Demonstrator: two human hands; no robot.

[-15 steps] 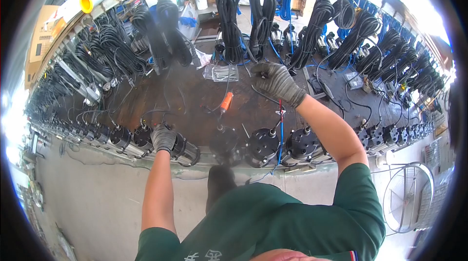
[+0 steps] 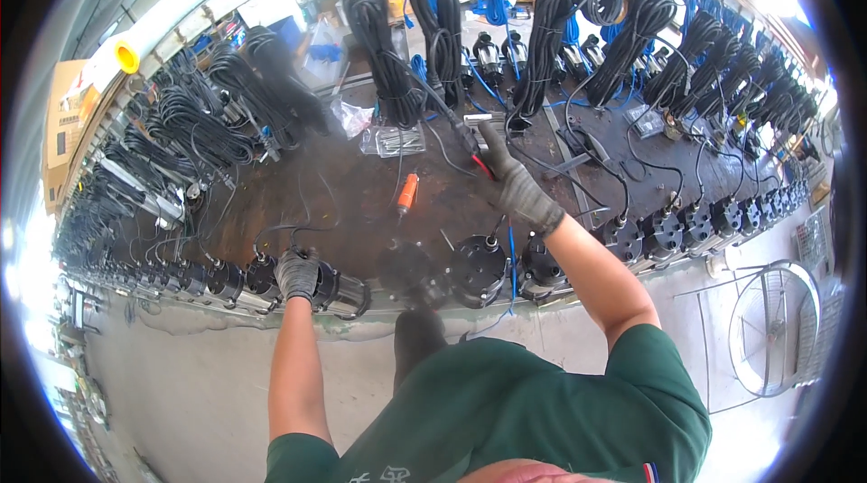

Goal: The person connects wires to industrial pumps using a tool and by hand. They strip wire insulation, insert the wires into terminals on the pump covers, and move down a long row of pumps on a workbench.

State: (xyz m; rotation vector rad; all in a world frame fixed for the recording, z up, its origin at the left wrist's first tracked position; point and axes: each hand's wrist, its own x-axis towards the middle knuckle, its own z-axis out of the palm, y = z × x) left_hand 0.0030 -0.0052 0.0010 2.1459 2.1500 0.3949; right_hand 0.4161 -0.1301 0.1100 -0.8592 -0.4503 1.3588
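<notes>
My left hand (image 2: pixel 296 274), in a grey knit glove, is closed over the top of a black cylindrical motor (image 2: pixel 343 293) at the bench's front edge. Its fingertips are partly hidden. A thin black cable curves away beside it. Over the middle right of the bench, my gloved right hand (image 2: pixel 524 190) has its thumb and fingers closed round the end of a black cable (image 2: pixel 452 115) with a red part on it. That cable comes from a tied black coil (image 2: pixel 436 23) hanging above. Below the right hand stand more motors, one of them (image 2: pixel 479 268) next to a blue cord.
An orange-handled tool (image 2: pixel 408 194) lies mid-bench, near a clear bag of metal rods (image 2: pixel 397 142). Black cable coils (image 2: pixel 646 36) hang along the rail on both sides. Motors line the front edge. A large round fan (image 2: pixel 772 329) stands on the floor at right.
My right hand has moved down and slightly left, and the cable end with its red part now shows at its fingers. My left hand stays on the motor. The view has shifted somewhat.
</notes>
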